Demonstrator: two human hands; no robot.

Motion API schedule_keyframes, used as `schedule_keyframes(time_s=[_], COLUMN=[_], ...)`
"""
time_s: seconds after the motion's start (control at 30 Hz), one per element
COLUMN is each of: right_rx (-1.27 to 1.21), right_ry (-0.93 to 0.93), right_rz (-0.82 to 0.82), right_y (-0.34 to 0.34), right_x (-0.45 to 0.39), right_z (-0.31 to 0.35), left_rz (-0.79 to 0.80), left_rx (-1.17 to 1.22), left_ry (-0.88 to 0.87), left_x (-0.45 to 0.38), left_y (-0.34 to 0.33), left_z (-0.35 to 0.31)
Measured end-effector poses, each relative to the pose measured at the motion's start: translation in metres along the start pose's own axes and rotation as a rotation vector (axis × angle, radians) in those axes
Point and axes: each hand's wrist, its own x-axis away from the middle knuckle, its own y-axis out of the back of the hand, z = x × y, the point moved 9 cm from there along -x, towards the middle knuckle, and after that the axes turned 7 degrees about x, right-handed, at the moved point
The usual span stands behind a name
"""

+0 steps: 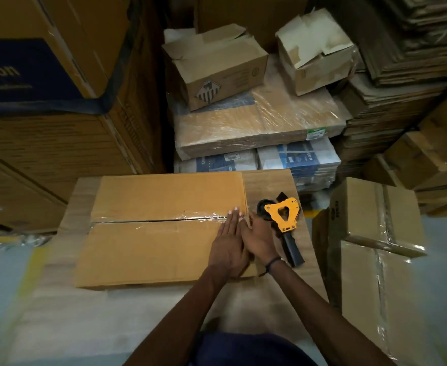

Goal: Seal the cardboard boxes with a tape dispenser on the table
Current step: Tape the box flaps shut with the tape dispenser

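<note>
A flat brown cardboard box (161, 228) lies on the table (267, 180), with clear tape along its middle seam. My left hand (229, 243) lies flat with straight fingers on the taped seam near the box's right edge. Beside it, my right hand (259, 237) rests at that right edge; its fingertips are hidden behind the box corner. A tape dispenser (283, 217) with a yellow frame and black handle lies on the table just right of my right hand, not held.
Two taped boxes (375, 249) are stacked at the right. Behind the table sit shrink-wrapped flat cartons (256, 125) with two torn boxes on top. Large cartons (45, 101) tower at the left, flattened cardboard stacks (407, 62) at the far right.
</note>
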Motion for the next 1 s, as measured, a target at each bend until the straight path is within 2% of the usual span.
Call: schedule_keyframes(time_s=[0.07, 0.13, 0.2, 0.3, 0.37, 0.5, 0.6, 0.67, 0.83, 1.0], right_rx=[0.077, 0.122, 0.089, 0.033, 0.087, 0.393, 0.561, 0.656, 0.813, 0.881], right_ry=[-0.055, -0.200, -0.298, -0.329, -0.287, -0.033, 0.121, 0.196, 0.183, 0.150], right_rz=[0.018, 0.094, 0.163, 0.182, 0.161, 0.087, 0.175, 0.247, 0.454, 0.375], right_y=[-0.018, -0.035, -0.050, -0.056, -0.051, -0.045, -0.061, -0.076, -0.121, -0.109], right_x=[-0.004, -0.011, -0.017, -0.019, -0.020, -0.044, -0.076, -0.097, -0.129, -0.115], right_z=[-0.005, -0.027, -0.047, -0.050, -0.035, 0.017, 0.065, 0.096, 0.117, 0.110], left_rz=[0.031, 0.040, 0.049, 0.037, 0.024, -0.026, -0.068, -0.063, -0.026, 0.020], left_rx=[0.050, 0.057, 0.007, -0.069, -0.086, -0.122, -0.188, -0.186, -0.197, -0.177], left_ry=[-0.031, -0.066, -0.086, -0.088, -0.067, 0.010, 0.118, 0.130, 0.080, 0.023], left_x=[0.002, 0.003, 0.005, 0.011, 0.024, 0.074, 0.115, 0.133, 0.138, 0.142], left_y=[0.004, 0.008, 0.009, 0.019, 0.030, 0.062, 0.085, 0.092, 0.096, 0.098], left_z=[0.004, 0.007, 0.010, 0.025, 0.046, 0.107, 0.150, 0.163, 0.165, 0.168])
